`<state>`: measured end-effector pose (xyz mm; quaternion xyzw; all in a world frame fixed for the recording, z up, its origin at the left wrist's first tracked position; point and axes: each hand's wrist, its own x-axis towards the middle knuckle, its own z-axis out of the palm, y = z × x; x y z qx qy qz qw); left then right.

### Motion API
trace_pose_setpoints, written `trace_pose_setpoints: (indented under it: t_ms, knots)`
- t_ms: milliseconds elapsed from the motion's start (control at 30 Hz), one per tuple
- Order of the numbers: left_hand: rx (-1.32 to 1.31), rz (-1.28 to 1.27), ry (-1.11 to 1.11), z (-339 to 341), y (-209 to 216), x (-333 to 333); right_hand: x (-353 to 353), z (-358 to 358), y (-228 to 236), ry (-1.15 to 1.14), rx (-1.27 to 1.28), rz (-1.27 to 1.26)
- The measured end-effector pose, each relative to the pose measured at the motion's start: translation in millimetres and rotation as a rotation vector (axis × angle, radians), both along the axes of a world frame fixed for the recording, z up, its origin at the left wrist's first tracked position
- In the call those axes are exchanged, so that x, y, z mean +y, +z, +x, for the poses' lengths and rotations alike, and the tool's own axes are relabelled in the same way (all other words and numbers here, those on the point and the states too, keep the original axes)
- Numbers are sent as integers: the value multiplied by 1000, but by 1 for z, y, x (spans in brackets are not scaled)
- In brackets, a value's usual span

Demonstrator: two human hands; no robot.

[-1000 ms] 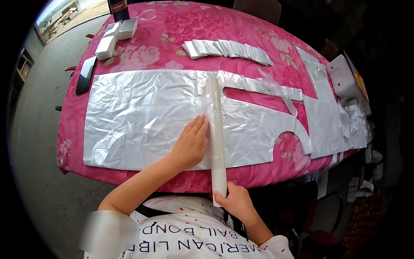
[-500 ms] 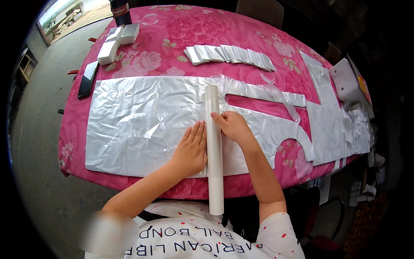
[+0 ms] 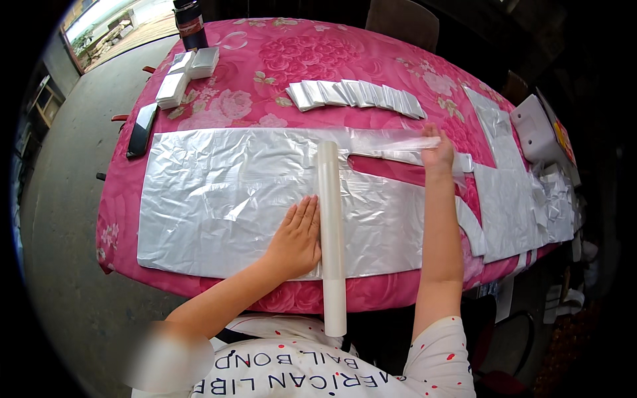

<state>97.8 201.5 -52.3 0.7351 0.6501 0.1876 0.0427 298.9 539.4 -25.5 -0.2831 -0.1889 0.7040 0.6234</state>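
A stack of silvery plastic sheets [image 3: 199, 192], shaped like disposable aprons with cut-out straps, lies flat across the table. A long pale tube [image 3: 331, 239] rests crosswise on it, its near end sticking out past the table edge. My left hand [image 3: 300, 237] lies flat on the sheet, fingers together and stretched out, against the tube's left side. Out to the right, my right hand [image 3: 438, 149] is raised at the strap end, fingers closed on a clear plastic strap [image 3: 398, 142] that stretches back toward the tube's far end.
Folded plastic packets [image 3: 355, 94] lie in an overlapping row farther back. Small packet stacks [image 3: 172, 87], a phone [image 3: 141, 129] and a dark bottle [image 3: 190, 25] stand at the left. More plastic sheeting [image 3: 511, 209] and a white container [image 3: 541, 131] lie right. A pink floral cloth [image 3: 292, 292] covers the table.
My right hand has left the tube, moved right and away from me, and taken hold of the clear plastic strap. My left hand stays flat beside the tube.
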Motion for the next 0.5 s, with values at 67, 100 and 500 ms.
trace_pose_setpoints:
  t_ms: [67, 100, 500]
  knots:
    - [-15, 4, -19, 2, 3, 1, 34, 54, 24, -142, -2, -60]
    - [-21, 3, -20, 2, 3, 2, 39, 66, 36, -201, -1, -11]
    - [21, -22, -32, 3, 3, 3, -195, -213, 99, 423, -574, 860]
